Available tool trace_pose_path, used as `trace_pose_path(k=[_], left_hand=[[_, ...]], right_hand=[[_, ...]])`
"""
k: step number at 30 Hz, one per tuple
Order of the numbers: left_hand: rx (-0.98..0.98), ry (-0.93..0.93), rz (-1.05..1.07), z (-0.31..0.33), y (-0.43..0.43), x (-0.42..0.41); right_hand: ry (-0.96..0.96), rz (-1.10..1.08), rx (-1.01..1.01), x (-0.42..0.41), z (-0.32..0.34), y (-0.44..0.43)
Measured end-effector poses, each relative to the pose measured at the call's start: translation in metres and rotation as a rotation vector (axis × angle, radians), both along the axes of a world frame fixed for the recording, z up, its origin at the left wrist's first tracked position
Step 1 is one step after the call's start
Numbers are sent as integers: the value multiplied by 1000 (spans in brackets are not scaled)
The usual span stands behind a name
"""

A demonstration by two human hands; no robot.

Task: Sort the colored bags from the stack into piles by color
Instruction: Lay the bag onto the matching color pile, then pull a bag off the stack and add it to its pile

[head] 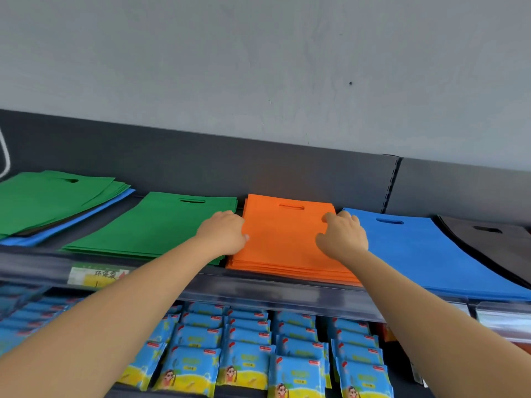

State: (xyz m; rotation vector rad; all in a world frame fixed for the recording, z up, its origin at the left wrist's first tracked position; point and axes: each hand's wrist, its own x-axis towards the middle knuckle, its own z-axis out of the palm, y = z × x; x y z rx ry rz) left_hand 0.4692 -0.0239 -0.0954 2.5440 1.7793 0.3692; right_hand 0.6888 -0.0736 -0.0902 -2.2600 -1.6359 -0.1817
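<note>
The orange bags [287, 245] between the left hand [224, 234] and right hand [343, 235] are showing matt, finely grained cloth, as are the green bags [149, 225] left of the left hand and the blue bags [425, 254] right of the right hand. Below both hands, the clear plastic price strip [258, 294] is shining glossy and the snack packets [247, 360] are gleaming in slick printed film.

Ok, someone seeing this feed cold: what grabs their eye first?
The orange pile at centre, with the left hand at its left edge and the right hand on its right side. A green pile lies beside it on the left and a blue pile on the right; the mixed stack, green on top, sits far left.
</note>
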Motion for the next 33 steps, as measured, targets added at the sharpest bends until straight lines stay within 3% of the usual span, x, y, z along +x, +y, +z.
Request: trace_pose_path(k=[8, 15, 31, 33], left_hand=[[268, 291, 159, 15, -25, -62], [336, 435, 312, 20, -49, -147], [250, 414, 437, 20, -64, -321], [259, 402, 436, 23, -59, -370]], right_hand=[[-26, 411, -20, -73, 5, 12], [-60, 619, -72, -152, 6, 27], [-47, 909, -109, -340, 12, 37], [-38, 916, -112, -391, 12, 44]])
